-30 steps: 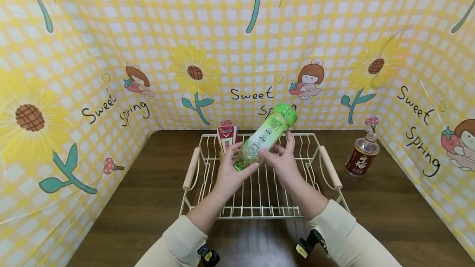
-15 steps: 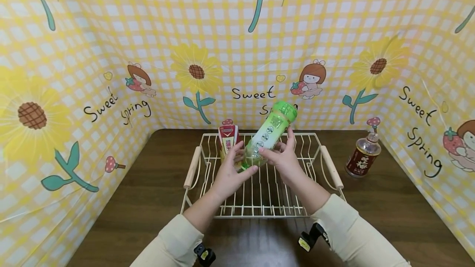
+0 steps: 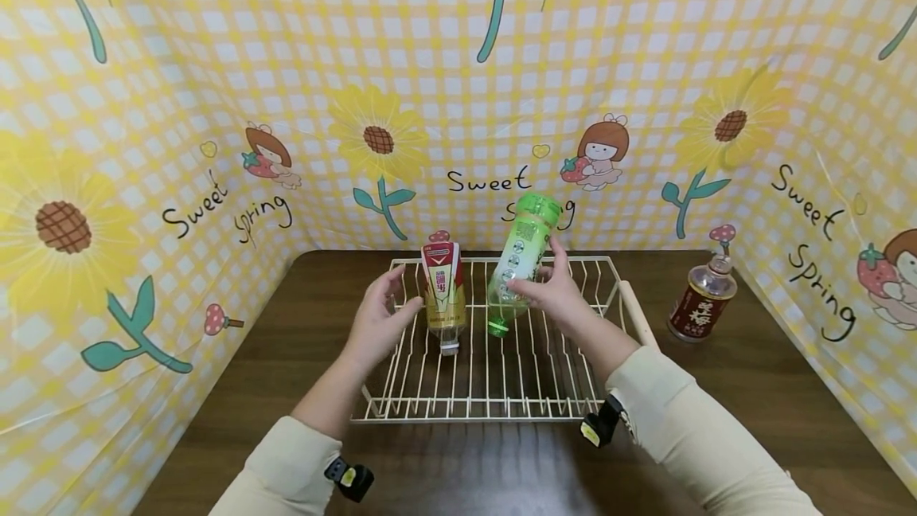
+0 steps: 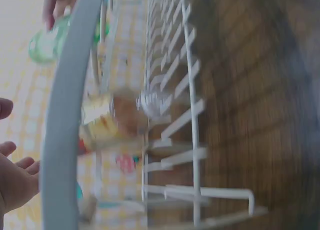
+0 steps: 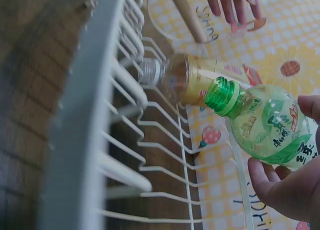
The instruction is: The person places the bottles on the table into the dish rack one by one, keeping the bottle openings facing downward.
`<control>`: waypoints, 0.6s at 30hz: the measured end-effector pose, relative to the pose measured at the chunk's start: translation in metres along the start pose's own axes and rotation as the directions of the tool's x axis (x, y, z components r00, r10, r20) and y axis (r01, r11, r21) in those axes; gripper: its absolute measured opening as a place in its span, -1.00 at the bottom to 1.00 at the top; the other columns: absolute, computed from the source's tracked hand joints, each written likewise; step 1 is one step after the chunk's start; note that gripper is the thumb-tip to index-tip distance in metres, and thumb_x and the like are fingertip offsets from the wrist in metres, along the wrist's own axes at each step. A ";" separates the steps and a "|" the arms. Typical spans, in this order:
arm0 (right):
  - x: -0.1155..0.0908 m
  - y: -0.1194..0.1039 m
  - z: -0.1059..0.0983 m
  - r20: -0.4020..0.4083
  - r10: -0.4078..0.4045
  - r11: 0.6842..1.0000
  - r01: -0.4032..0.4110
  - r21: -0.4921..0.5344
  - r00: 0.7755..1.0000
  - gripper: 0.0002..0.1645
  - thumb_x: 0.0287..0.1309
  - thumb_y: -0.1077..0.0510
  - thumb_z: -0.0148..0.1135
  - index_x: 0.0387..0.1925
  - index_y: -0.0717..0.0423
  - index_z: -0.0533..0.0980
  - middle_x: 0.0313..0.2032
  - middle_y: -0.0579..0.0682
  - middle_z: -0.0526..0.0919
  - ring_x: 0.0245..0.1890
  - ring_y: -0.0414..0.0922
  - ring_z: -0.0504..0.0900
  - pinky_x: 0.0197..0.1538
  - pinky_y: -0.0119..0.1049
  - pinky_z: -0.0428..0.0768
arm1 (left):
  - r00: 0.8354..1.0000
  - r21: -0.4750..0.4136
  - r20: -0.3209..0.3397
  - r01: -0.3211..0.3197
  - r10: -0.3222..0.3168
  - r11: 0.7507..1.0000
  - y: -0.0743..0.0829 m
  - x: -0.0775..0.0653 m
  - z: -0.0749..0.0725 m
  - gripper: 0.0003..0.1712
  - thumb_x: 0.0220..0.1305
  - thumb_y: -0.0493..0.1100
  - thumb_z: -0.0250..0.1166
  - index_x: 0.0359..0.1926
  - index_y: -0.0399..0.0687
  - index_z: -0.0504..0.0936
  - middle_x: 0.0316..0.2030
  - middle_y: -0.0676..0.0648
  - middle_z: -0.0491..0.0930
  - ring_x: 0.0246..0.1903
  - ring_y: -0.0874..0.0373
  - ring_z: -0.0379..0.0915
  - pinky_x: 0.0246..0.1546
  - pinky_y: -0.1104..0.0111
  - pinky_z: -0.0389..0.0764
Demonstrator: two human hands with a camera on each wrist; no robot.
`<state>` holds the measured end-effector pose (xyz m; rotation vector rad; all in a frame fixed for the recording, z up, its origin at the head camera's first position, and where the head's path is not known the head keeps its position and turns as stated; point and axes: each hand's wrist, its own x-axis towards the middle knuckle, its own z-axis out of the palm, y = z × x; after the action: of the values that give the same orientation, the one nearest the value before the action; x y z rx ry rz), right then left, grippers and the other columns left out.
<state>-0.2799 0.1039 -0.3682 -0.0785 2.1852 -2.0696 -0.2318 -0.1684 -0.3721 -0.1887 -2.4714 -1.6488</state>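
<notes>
My right hand [image 3: 562, 297] grips a green plastic bottle [image 3: 520, 249] around its side. The bottle is tipped neck-down over the cream wire dish rack [image 3: 526, 400], and in the right wrist view its open green neck [image 5: 223, 96] points toward the rack's wires. To its left a red and yellow bottle [image 3: 444, 285] leans upside down in the rack, its clear neck [image 5: 150, 71] among the wires. My left hand [image 3: 380, 321] is off to the left of that bottle, at the rack's left side, fingers spread and holding nothing. The left wrist view is blurred.
A clear bottle with a dark red label [image 3: 702, 301] stands on the brown wooden table [image 3: 251, 388], right of the rack. The rack's right wooden handle [image 3: 637, 315] sticks up between them. A yellow checked cloth [image 3: 458, 46] encloses the back and sides.
My left hand has let go of the green bottle and moved left, uncovering the red and yellow bottle. The right hand has turned the green bottle more upright.
</notes>
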 end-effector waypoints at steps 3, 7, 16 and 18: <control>0.005 0.000 -0.003 0.017 0.012 0.998 -0.011 -0.059 1.000 0.32 0.10 0.22 0.35 0.54 -0.27 -0.39 0.34 0.37 0.20 0.09 0.14 0.48 -0.03 -0.14 0.62 | 0.998 0.058 0.000 0.059 -0.059 0.997 -0.012 0.003 -0.014 -0.25 0.34 -0.21 0.20 0.46 -0.25 0.13 0.44 -0.37 0.06 0.42 -0.28 0.06 0.43 -0.06 0.17; 0.010 0.000 -0.005 0.041 0.047 0.992 -0.042 -0.116 0.998 0.29 0.12 0.18 0.36 0.54 -0.22 -0.37 0.39 0.37 0.13 0.24 0.24 0.38 0.16 0.04 0.54 | 0.987 0.121 0.030 0.156 -0.161 0.980 -0.027 0.004 -0.027 -0.17 0.36 -0.15 0.16 0.51 -0.22 -0.01 0.44 -0.41 0.06 0.38 -0.28 0.13 0.37 -0.08 0.27; 0.020 0.008 -0.008 0.101 0.061 0.985 -0.043 -0.170 0.993 0.31 0.12 0.22 0.34 0.54 -0.19 -0.40 0.39 0.37 0.16 0.28 0.28 0.36 0.23 0.12 0.49 | 0.958 0.085 0.134 0.242 -0.251 0.967 -0.056 0.006 -0.030 -0.09 0.35 -0.25 0.09 0.54 -0.23 -0.23 0.55 -0.25 -0.23 0.52 -0.21 -0.24 0.51 -0.03 -0.10; 0.022 0.011 -0.008 0.111 0.064 0.983 -0.044 -0.179 0.992 0.31 0.11 0.23 0.35 0.54 -0.19 -0.39 0.38 0.36 0.20 0.28 0.27 0.38 0.22 0.13 0.48 | 0.958 0.034 0.140 0.246 -0.249 0.969 -0.059 0.006 -0.029 -0.12 0.34 -0.31 0.06 0.54 -0.25 -0.21 0.56 -0.21 -0.27 0.53 -0.19 -0.29 0.51 -0.02 -0.12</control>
<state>-0.3022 0.1092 -0.3796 -0.1516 2.2676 -1.7919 -0.2475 -0.2176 -0.4128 0.0063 -2.7108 -1.7655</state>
